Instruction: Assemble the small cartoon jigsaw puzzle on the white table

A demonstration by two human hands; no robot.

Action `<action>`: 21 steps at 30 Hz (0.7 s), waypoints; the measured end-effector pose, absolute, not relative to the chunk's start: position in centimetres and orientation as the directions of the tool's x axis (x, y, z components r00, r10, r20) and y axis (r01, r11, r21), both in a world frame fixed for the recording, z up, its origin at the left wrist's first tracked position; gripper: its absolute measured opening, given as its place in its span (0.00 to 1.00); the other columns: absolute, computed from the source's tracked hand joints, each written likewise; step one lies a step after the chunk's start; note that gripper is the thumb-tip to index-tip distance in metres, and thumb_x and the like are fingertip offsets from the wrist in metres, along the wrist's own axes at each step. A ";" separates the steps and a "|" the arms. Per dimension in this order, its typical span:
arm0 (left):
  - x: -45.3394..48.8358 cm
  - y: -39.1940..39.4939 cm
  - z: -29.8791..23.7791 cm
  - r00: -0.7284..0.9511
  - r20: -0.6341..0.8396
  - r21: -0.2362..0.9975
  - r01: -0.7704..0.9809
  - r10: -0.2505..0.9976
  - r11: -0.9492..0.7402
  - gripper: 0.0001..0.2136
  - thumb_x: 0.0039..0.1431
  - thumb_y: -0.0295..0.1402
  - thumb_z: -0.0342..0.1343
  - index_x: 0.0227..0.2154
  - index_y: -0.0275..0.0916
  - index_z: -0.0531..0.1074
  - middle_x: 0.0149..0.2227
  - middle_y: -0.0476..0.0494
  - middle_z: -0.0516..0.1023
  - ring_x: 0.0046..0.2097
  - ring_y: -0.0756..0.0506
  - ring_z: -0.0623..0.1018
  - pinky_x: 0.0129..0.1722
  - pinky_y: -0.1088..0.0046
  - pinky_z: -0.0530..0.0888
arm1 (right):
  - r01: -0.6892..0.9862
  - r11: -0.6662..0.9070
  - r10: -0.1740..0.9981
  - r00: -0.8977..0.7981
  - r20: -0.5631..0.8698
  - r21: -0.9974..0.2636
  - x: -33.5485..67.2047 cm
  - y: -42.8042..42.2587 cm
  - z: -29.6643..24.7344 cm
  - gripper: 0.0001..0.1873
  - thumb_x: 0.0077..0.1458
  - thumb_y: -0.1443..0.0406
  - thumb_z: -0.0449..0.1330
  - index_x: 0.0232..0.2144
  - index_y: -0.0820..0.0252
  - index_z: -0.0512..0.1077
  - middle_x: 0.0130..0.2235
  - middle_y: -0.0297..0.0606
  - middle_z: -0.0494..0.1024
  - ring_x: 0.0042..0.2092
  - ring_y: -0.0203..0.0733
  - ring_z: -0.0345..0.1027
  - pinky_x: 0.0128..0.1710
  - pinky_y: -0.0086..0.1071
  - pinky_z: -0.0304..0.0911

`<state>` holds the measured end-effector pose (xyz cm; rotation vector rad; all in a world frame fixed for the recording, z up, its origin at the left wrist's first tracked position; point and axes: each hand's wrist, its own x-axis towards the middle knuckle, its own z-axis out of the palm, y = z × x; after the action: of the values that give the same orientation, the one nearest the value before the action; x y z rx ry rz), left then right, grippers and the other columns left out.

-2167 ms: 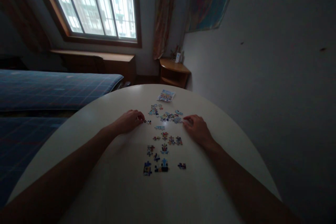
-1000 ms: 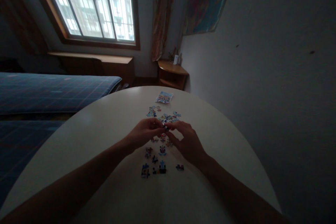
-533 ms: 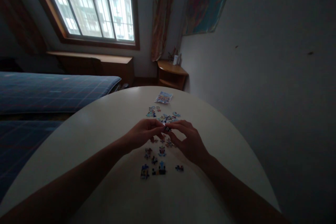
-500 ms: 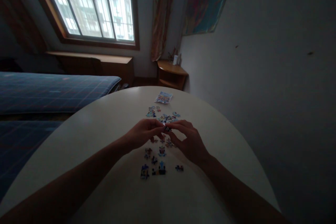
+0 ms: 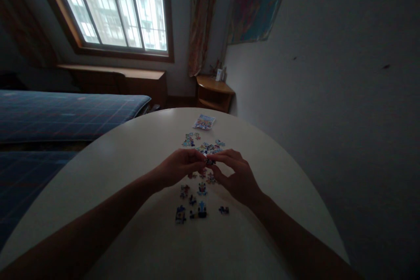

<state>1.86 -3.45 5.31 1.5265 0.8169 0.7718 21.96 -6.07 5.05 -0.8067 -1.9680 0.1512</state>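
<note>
Above the middle of the round white table (image 5: 272,162), the left hand (image 5: 183,165) and the right hand (image 5: 236,174) meet fingertip to fingertip over a small dark-and-white jigsaw piece (image 5: 210,162). The left hand has its thumb and fingers drawn together in a pinch on the left edge of the piece; the right hand grips the right edge between thumb and forefinger, with a gap between the two digits behind the tips. Whether it is one piece or several joined is too small to tell. Just beyond the fingers lies a loose pile of pieces (image 5: 210,145), with a smaller cluster (image 5: 188,140) to its far left and, farther off, a printed picture packet (image 5: 204,121). On the near side, some reddish pieces (image 5: 211,178) are partly covered by the hands. Nearer lie a blue-and-red piece (image 5: 202,189), a brownish piece (image 5: 184,191) to its left and a small dark piece (image 5: 192,200) between rows. In the nearest row are a dark blue section (image 5: 180,214) at left, a black-and-light-blue section (image 5: 200,211) in the middle and a lone dark piece (image 5: 224,210) at right. A plaid mattress (image 5: 72,116) stands left of the table.
</note>
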 end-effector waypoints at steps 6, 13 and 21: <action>1.8 -3.4 5.4 0.551 0.020 0.994 0.078 0.834 -0.075 0.11 0.53 0.38 0.61 0.33 0.35 0.72 0.26 0.51 0.74 0.25 0.53 0.70 0.25 0.78 0.65 | 0.476 0.775 0.592 -0.315 0.742 -0.416 22.1 -6.0 4.9 0.17 0.53 0.71 0.64 0.45 0.50 0.76 0.39 0.35 0.80 0.41 0.42 0.73 0.45 0.41 0.66; 1.7 -3.2 5.1 0.560 0.027 0.995 0.063 0.828 -0.075 0.11 0.53 0.39 0.61 0.34 0.35 0.72 0.26 0.50 0.74 0.25 0.53 0.70 0.24 0.78 0.65 | 0.480 0.775 0.592 -0.324 0.738 -0.410 22.1 -6.0 4.8 0.18 0.53 0.71 0.64 0.46 0.50 0.75 0.39 0.35 0.80 0.42 0.42 0.73 0.46 0.42 0.66; 1.6 -3.3 5.1 0.563 0.045 0.994 0.057 0.825 -0.093 0.11 0.54 0.38 0.61 0.34 0.35 0.73 0.26 0.50 0.74 0.26 0.53 0.70 0.25 0.78 0.65 | 0.474 0.777 0.589 -0.316 0.744 -0.413 22.0 -6.0 4.9 0.17 0.53 0.71 0.65 0.45 0.50 0.76 0.38 0.35 0.80 0.41 0.42 0.73 0.45 0.41 0.66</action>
<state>1.65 -3.31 5.13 1.5446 0.7763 0.7650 22.02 -6.03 4.92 -0.8000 -1.9704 0.1437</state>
